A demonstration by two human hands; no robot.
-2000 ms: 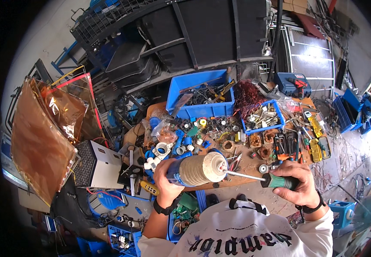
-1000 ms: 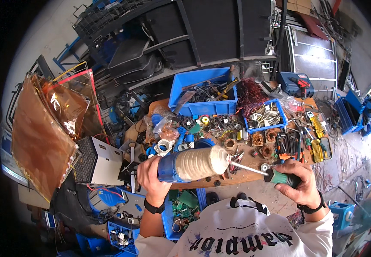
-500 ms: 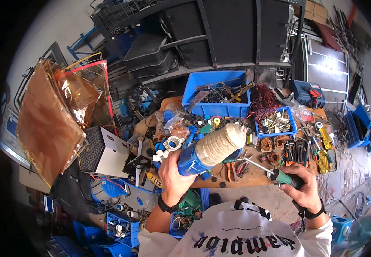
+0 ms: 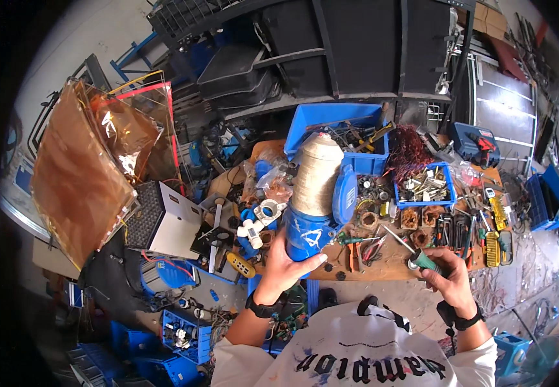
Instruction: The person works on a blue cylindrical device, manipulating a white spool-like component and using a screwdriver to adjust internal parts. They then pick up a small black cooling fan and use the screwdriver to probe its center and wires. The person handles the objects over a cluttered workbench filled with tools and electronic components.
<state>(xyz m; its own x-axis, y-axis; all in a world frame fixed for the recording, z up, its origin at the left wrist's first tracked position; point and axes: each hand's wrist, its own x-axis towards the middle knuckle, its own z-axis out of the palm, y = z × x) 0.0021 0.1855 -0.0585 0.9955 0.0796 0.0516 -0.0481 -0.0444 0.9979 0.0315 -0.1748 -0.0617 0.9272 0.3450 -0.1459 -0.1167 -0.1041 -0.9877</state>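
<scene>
My left hand (image 4: 284,267) is closed round the blue body of a large industrial connector (image 4: 318,184). Its ribbed cream sleeve points up and away from me, and a round blue flap lid (image 4: 345,197) hangs out on its right side. In my right hand (image 4: 448,278) is a screwdriver (image 4: 426,260) with a green and black handle. The screwdriver's metal shaft slants up and left over the table edge, apart from the connector. White pipe-like fittings (image 4: 251,232) lie just left of my left hand.
A cluttered wooden table (image 4: 382,261) carries a blue tool bin (image 4: 363,164), a smaller blue tray of metal parts (image 4: 424,201), pliers (image 4: 374,248) and several hand tools at the right. A white box (image 4: 175,222) and a yellow power strip (image 4: 240,264) are at the left.
The connector has swung from leaning right to nearly upright, and its blue lid now shows on the right. My right hand keeps the screwdriver in nearly the same place.
</scene>
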